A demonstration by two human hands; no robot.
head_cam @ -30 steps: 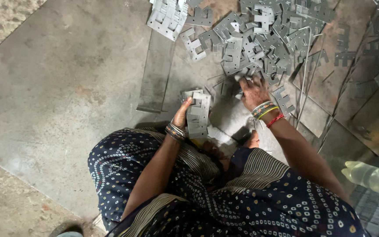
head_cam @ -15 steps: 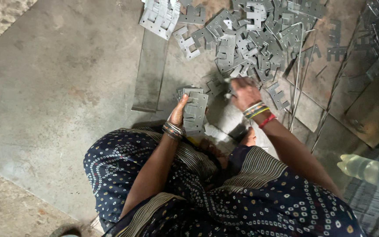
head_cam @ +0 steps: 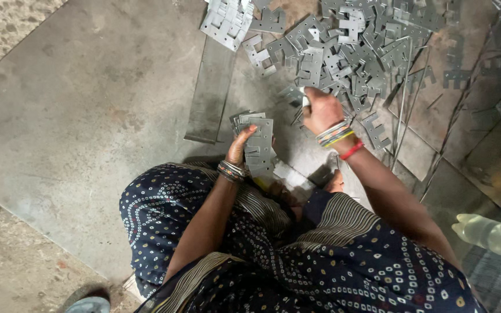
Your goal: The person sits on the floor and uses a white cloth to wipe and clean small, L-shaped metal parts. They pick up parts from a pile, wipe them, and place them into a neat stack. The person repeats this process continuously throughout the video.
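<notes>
My left hand grips a stack of grey stamped metal plates, held upright just in front of my knees. My right hand is closed around a single metal plate at the near edge of a big loose pile of the same notched plates spread over the floor ahead. Both wrists carry bangles. I sit on the floor in dark dotted clothing.
A long flat metal strip lies on the concrete floor to the left of the stack. A neat bundle of plates rests at its far end. Thin metal rods and scrap sheets lie to the right. A clear plastic bottle lies at the lower right.
My right hand has closed on a plate at the pile's near edge and lifted slightly. My left hand keeps the stack in about the same place.
</notes>
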